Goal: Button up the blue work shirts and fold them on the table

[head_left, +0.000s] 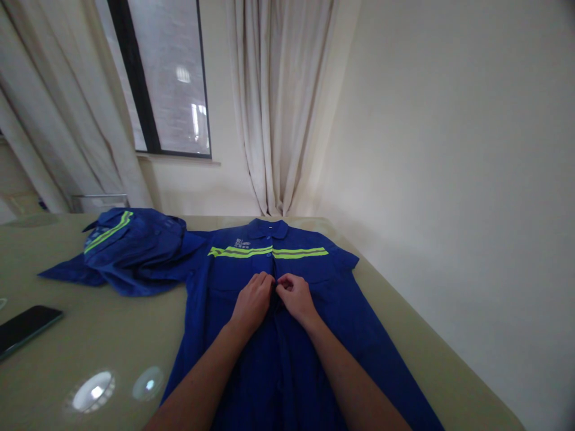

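Pinching: L hand (253,300) & R hand (296,296) at blue shirt's (275,353) front, fingers (262,279) narrow, fabric btwn tips.
Blue shirt: flat on table (108,335), collar (272,230) 12 o'clock of hands.
Bunched cloth (144,254): 9–10 o'clock.
Phone (27,328): abt 9 o'clock.

My forearms (204,374) converge, reaching toward far edge of surface (117,335). Left hand (254,297): knuckles up, fingers bent, tips partly hidden. Right hand (295,296) just beside: thumb, index pinched.
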Action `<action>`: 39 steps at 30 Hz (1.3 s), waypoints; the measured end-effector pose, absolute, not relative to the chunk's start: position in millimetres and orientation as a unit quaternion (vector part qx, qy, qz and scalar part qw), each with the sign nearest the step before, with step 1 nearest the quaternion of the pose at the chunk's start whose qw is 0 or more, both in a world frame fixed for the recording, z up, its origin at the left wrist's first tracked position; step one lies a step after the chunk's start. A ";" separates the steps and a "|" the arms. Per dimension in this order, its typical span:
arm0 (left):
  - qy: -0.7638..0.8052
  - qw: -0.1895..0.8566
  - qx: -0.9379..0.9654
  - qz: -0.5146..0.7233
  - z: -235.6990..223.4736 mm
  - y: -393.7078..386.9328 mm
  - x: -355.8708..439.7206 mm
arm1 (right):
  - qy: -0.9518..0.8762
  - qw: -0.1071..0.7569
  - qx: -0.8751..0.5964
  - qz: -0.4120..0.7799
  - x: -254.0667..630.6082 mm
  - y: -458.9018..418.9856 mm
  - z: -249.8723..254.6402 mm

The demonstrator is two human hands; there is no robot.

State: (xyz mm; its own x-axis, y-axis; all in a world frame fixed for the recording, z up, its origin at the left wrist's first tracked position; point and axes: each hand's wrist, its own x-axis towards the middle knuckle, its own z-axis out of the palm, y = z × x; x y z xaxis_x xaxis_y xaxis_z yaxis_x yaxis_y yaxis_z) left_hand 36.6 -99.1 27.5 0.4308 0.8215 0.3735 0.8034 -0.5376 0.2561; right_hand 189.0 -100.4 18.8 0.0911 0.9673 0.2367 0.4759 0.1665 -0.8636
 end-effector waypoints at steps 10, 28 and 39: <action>0.496 0.078 0.825 0.261 26.0 -93.9 34.9 | -0.605 0.429 -0.585 0.329 188.8 -96.3 17.3; 0.459 0.245 0.782 0.342 25.7 -82.7 28.6 | -0.652 0.388 -0.600 0.253 191.8 -95.5 17.8; 0.477 0.173 0.794 0.335 29.1 -91.5 33.1 | -0.649 0.437 -0.544 0.304 192.2 -96.6 18.6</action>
